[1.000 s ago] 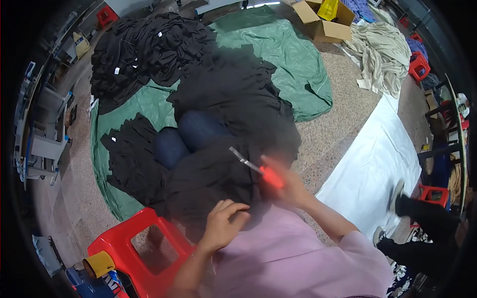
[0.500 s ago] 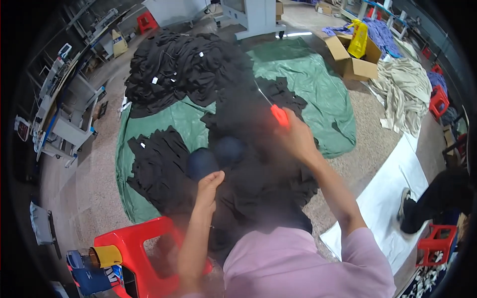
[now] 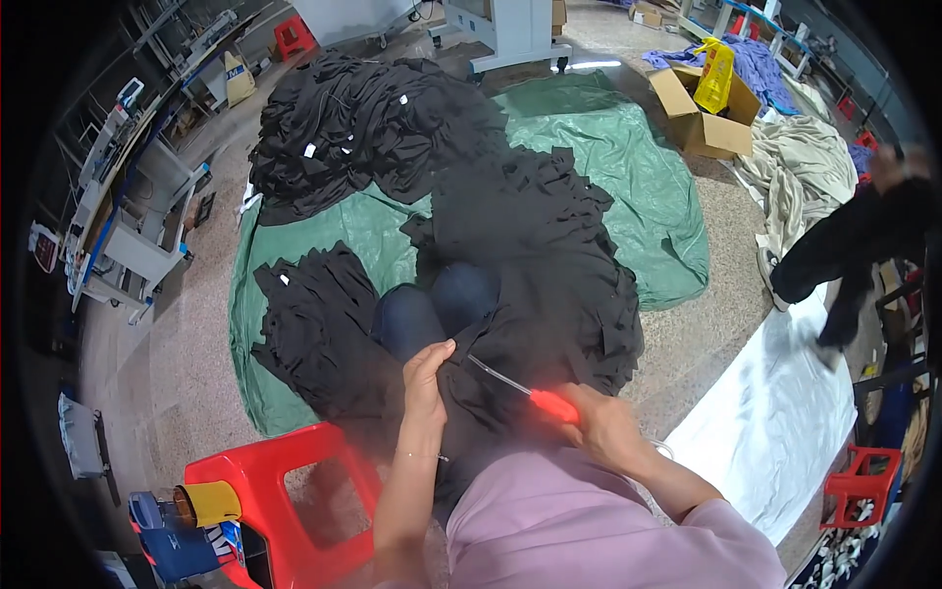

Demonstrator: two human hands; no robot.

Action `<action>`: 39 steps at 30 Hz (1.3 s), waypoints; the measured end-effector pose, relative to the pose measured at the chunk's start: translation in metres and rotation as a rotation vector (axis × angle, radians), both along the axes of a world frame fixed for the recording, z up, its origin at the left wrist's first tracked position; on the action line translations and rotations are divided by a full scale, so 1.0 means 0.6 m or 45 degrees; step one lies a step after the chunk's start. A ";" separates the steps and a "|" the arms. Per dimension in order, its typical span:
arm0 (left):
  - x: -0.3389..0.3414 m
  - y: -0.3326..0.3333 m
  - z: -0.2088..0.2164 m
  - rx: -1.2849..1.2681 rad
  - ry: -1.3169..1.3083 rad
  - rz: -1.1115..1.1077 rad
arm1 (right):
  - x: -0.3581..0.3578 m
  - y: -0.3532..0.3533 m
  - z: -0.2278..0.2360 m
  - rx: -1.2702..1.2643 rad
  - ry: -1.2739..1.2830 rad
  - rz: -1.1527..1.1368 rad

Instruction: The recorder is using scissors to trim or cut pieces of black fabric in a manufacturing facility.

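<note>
My left hand [image 3: 427, 381] pinches the edge of a black garment [image 3: 491, 393] that lies across my lap. My right hand [image 3: 606, 432] is wrapped round a tool with a red handle [image 3: 554, 405] and a slim metal shaft; its exact kind is hard to make out. The shaft's tip points at the cloth close beside my left fingers. Beyond my dark blue knees, black garments [image 3: 510, 206] spread over a green plastic sheet [image 3: 643, 187]. A smaller black stack [image 3: 312, 304] lies to the left, and a big tangled black heap [image 3: 373, 128] lies farther off.
A red stool [image 3: 294, 461] stands at my near left, with a yellow roll [image 3: 213, 504] on it. White sheeting [image 3: 775, 422] covers floor at right, where a person in dark trousers [image 3: 849, 240] steps. Farther are an open carton [image 3: 702, 123], pale cloth [image 3: 800, 167] and sewing tables [image 3: 147, 196].
My right hand has come back toward me with the red-handled tool, from over the far garments to beside my left hand. The person at right has moved farther away.
</note>
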State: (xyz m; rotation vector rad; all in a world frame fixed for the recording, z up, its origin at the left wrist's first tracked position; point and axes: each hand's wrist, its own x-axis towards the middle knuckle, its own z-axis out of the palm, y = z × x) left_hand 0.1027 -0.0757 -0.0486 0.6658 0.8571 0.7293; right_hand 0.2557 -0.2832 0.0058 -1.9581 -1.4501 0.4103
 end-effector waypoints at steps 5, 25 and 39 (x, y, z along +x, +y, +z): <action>-0.001 -0.004 -0.010 0.072 0.064 0.061 | -0.006 -0.002 -0.006 -0.028 -0.021 -0.016; 0.032 0.037 0.016 0.166 0.416 -0.330 | 0.015 -0.014 -0.019 -0.043 0.274 -0.331; 0.119 0.027 -0.004 1.186 0.737 -0.589 | 0.040 -0.013 -0.015 -0.059 0.156 -0.403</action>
